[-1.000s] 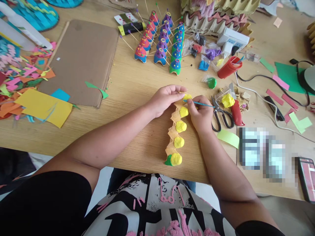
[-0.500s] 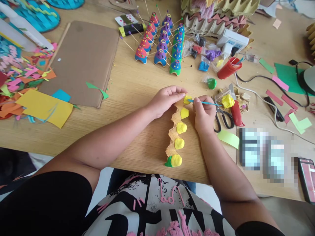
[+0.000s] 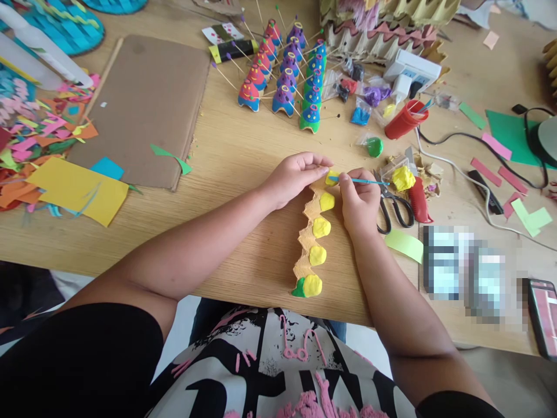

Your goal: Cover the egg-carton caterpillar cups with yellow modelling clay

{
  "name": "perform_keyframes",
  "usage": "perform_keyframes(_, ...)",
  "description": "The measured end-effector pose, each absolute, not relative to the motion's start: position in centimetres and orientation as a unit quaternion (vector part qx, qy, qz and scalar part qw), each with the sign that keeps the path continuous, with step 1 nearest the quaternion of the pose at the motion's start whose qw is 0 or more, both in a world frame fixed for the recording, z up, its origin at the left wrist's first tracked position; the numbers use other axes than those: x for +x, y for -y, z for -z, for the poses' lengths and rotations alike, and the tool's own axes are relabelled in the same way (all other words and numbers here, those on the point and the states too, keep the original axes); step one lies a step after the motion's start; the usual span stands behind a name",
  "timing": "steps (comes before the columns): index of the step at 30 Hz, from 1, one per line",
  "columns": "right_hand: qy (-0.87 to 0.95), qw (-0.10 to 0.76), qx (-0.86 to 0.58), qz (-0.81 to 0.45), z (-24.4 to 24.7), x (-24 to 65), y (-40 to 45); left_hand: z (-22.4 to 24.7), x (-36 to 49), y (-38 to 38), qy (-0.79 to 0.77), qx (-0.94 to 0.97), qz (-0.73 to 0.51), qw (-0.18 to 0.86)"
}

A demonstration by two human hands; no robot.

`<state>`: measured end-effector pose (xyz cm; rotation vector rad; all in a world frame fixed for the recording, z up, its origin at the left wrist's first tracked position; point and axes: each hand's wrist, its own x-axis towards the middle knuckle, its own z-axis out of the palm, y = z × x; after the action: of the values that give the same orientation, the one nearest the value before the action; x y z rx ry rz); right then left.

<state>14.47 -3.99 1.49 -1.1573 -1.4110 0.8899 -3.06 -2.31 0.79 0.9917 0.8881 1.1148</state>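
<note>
An egg carton strip [image 3: 310,237] lies lengthwise on the table in front of me, with yellow clay [image 3: 321,227] capping its several cups. Green clay [image 3: 299,287] covers part of the nearest cup. My left hand [image 3: 300,177] grips the strip's far end, thumb and fingers around the last cup. In my right hand [image 3: 362,200] is a thin blue modelling tool [image 3: 368,181], pinched between thumb and fingers. Its tip touches the yellow clay on the far cup. A lump of yellow clay [image 3: 403,178] lies just right of that hand, beside black-handled scissors [image 3: 395,212].
Painted carton strips [image 3: 287,75] stuck with pins stand at the back. Brown cardboard [image 3: 148,110] and paper scraps [image 3: 78,186] lie to the left. A red cup [image 3: 404,121], a red-handled cutter [image 3: 420,200], a power strip [image 3: 412,71] with cables and a phone [image 3: 542,316] are on the right.
The right hand and blue tool have shifted very slightly left over the far cup. Otherwise the strip and left hand look the same.
</note>
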Motion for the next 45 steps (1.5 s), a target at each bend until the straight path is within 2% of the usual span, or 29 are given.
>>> perform_keyframes(31,0.592,0.512,-0.491,-0.383,-0.9,14.7,3.5,-1.4,-3.0,2.5,-0.396,0.418,-0.492,0.653)
perform_keyframes(40,0.535,0.559,-0.459,-0.437,0.0,14.9,3.4,-1.4,-2.9,2.6,-0.407,0.438,-0.475,0.646)
perform_keyframes(45,0.552,0.525,-0.477,-0.439,-0.5,14.6,3.6,-1.5,-3.0,2.6,-0.41,0.446,-0.476,0.638)
